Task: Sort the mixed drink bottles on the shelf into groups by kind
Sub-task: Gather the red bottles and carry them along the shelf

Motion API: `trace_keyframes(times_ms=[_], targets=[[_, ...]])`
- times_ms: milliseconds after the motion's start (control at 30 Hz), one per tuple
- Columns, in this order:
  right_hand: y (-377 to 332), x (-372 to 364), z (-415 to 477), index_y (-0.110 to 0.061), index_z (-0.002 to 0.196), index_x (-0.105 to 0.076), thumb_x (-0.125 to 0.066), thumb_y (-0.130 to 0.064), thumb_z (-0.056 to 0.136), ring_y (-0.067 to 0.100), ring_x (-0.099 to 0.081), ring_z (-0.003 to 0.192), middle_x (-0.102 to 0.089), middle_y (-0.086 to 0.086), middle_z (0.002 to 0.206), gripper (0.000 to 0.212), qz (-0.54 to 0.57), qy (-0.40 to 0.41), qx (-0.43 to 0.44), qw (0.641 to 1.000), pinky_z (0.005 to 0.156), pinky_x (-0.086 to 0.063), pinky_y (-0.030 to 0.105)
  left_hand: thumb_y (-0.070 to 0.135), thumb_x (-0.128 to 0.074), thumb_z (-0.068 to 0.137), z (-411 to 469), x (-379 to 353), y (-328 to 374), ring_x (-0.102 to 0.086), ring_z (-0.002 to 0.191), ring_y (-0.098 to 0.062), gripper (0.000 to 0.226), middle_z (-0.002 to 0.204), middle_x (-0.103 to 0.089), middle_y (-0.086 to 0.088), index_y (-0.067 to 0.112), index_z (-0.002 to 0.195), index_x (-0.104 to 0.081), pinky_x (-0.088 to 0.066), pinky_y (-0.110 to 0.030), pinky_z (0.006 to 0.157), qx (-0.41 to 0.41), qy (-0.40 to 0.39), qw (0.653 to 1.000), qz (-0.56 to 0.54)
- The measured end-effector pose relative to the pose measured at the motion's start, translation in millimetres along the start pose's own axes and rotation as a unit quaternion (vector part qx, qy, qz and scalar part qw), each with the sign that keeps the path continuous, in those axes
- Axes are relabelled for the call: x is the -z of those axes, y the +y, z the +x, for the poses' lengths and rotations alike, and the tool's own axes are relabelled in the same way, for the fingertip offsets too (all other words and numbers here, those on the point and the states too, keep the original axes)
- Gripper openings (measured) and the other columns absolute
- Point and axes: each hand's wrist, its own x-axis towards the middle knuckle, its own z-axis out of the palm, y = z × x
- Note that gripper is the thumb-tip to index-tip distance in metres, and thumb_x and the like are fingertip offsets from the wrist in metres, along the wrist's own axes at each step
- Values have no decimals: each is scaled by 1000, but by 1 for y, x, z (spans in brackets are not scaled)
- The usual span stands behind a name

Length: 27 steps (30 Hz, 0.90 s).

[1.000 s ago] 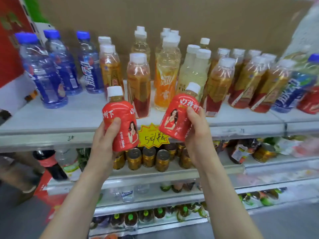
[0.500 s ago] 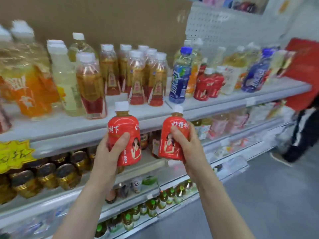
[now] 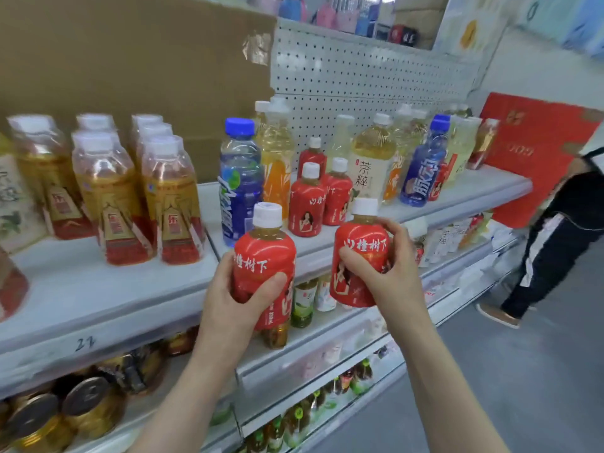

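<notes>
My left hand (image 3: 233, 300) grips a small red-labelled, white-capped bottle (image 3: 264, 256) upright. My right hand (image 3: 382, 273) holds a second identical red bottle (image 3: 359, 253), also upright. Both sit just in front of the top shelf's edge (image 3: 98, 308). On that shelf, right behind them, stand three matching red bottles (image 3: 307, 204). A blue-capped sports drink (image 3: 240, 178) stands to their left, and amber tea bottles with red bases (image 3: 170, 204) are grouped further left. Pale yellow tea bottles (image 3: 372, 158) and another blue bottle (image 3: 425, 165) stand to the right.
Lower shelves hold gold-lidded cans (image 3: 88, 403) and small green-capped bottles (image 3: 304, 302). A person in dark trousers (image 3: 555, 256) stands in the aisle at the right by a red box (image 3: 536, 152). Cardboard (image 3: 130, 60) backs the shelf's left part.
My view has swung right along the shelf. Both hands carried their red bottles rightward, up to the group of matching red bottles.
</notes>
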Motion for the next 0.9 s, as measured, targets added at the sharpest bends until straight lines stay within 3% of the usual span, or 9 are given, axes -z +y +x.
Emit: trace_keyframes(times_ms=[167, 267, 400, 533, 667, 900], targets=[[11, 14, 77, -42, 127, -47, -84, -35, 77, 0, -65, 94, -58, -18, 116, 63, -81, 26, 44, 995, 72, -55, 15, 71, -72, 52, 54, -33, -5, -65, 94, 7, 60, 105, -68, 25, 55, 107, -55, -52, -24, 79, -25, 0, 999, 38], [22, 18, 114, -39, 136, -43, -81, -41, 79, -4, -61, 100, -56, -23, 117, 69, -126, 10, 62, 990, 79, -50, 13, 68, -72, 53, 80, -47, -3, -63, 96, 10, 62, 106, -65, 34, 51, 111, -55, -51, -13, 71, -44, -9, 998, 52], [41, 17, 149, -30, 141, -42, -80, -33, 83, 1, -62, 108, -61, -11, 125, 69, -154, -42, 81, 984, 82, -45, 5, 63, -73, 50, 99, -58, -7, -64, 97, 11, 69, 105, -64, 37, 48, 115, -55, -51, -8, 70, -48, 9, 997, 51], [58, 3, 178, -26, 142, -43, -79, -30, 84, 7, -53, 120, -55, -8, 130, 69, -179, -73, 122, 974, 99, -44, 20, 59, -77, 49, 110, -59, -13, -66, 101, 4, 73, 109, -69, 28, 45, 118, -58, -54, -19, 78, -50, 39, 996, 61], [76, -18, 210, -23, 141, -48, -73, -43, 79, 16, -48, 124, -54, -2, 131, 69, -207, -104, 151, 961, 107, -41, 45, 54, -78, 49, 109, -64, -16, -67, 100, 3, 69, 107, -70, 25, 40, 115, -60, -52, -10, 74, -53, 79, 993, 71], [88, -44, 254, -27, 152, -35, -71, -43, 85, 20, -55, 128, -57, -3, 142, 77, -233, -169, 185, 940, 105, -46, 47, 54, -85, 53, 105, -89, -22, -66, 101, 3, 73, 109, -70, 24, 37, 119, -59, -50, -8, 75, -45, 160, 981, 102]])
